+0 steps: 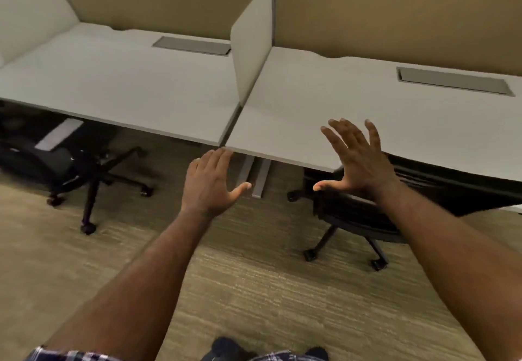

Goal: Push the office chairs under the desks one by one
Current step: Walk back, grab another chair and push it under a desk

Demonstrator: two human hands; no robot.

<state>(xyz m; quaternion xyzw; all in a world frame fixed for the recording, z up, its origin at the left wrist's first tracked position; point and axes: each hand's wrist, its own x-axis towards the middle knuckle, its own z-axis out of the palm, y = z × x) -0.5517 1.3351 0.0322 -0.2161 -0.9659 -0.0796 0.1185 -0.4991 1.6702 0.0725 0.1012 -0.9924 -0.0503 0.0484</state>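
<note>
Two pale desks, left desk (121, 89) and right desk (367, 123), split by a divider panel (252, 47). Left chair (70, 168) tucked under left desk, mostly shadowed. Right chair (364, 216) partly under right desk, back cut off by the desk's edge. Left hand (210, 184) and right hand (357, 160) both empty, fingers spread, touching nothing.

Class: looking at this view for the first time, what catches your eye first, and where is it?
Two bare hands, left hand and right hand, spread open mid-frame, touching nothing. Behind them stand two pale grey desks split by a divider panel, with black wheeled office chairs tucked beneath.
</note>
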